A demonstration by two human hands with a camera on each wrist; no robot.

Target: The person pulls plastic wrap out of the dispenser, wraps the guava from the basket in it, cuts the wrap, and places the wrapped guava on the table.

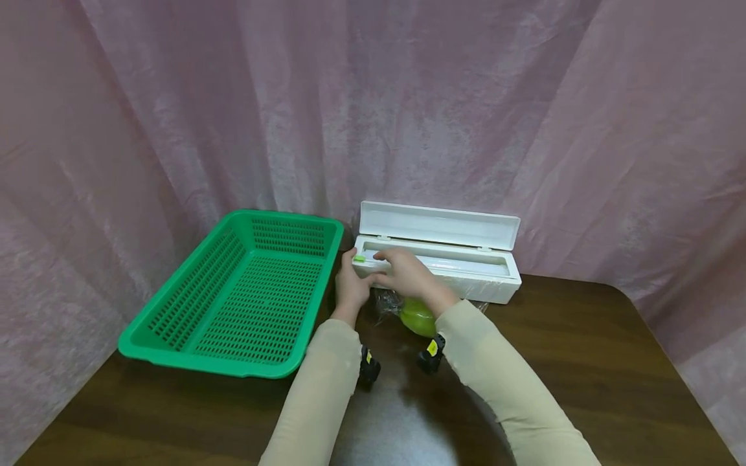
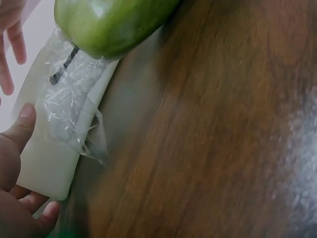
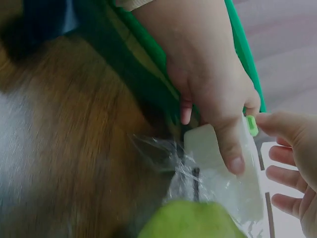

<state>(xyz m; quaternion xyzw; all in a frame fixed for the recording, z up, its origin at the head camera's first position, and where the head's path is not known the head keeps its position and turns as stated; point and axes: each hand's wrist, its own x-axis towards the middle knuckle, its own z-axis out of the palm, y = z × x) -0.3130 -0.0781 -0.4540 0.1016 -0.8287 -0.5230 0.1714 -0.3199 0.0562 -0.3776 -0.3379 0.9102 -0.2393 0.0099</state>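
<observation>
A long white cling film dispenser (image 1: 492,288) stands on the table, its lid (image 1: 440,223) raised at the back. My left hand (image 1: 351,288) grips its left end, thumb (image 2: 20,130) on the front face. At that end sits a small green slide cutter (image 3: 252,126). My right hand (image 1: 408,275) reaches over the dispenser, a fingertip at the cutter and the other fingers loosely bent. A glossy green fruit (image 2: 111,25) with a dark stem (image 2: 64,66) lies in front of the dispenser, partly behind my right forearm. Crumpled clear film (image 2: 72,106) gathers around the stem.
A green slotted plastic basket (image 1: 256,304) stands to the left, close beside my left hand. Behind the brown wooden table (image 1: 600,362) hangs a pink curtain (image 1: 443,110), which the raised lid nearly meets.
</observation>
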